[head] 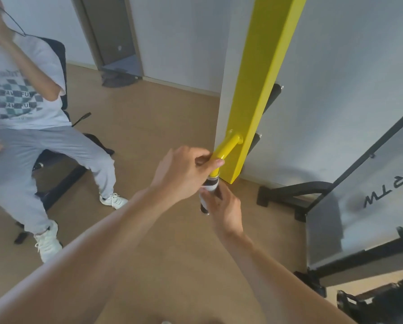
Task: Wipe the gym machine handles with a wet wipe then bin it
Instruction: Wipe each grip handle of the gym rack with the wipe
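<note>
Together, both hands (184, 174) curled around handle (210, 192).

Only the person's two arms and hands show. The left forearm (83, 260) enters from the lower left corner of the frame, broad near the camera and narrowing toward the wrist; the right forearm (282, 277) comes in from the bottom edge, right of centre. Both are bare along their whole visible length, with no sleeve edge in view. The left hand (181, 174), at the centre of the frame, and the right hand (224, 209), just below it, are ungloved, and the one thumbnail that shows is short and plain.
</note>
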